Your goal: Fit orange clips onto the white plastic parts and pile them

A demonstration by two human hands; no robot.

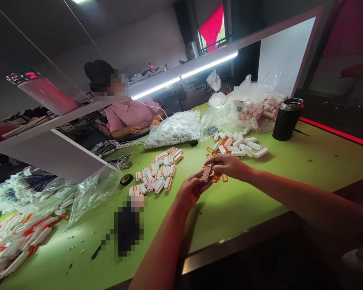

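Note:
Between my two hands, over the green table, is a white plastic connector housing with an orange edge and rows of small holes. My left hand grips it from below and the left. The fingers of my right hand pinch its upper end. Loose orange ring seals lie on the table just behind and beneath the hands. Beyond my right hand sits a loose pile of white housings. To the left is a group of white housings with orange edges.
A black bottle stands at right, near filled plastic bags. Another filled bag lies at the back centre. Black tape is at left, with more parts at far left. A co-worker sits opposite, behind the lamp.

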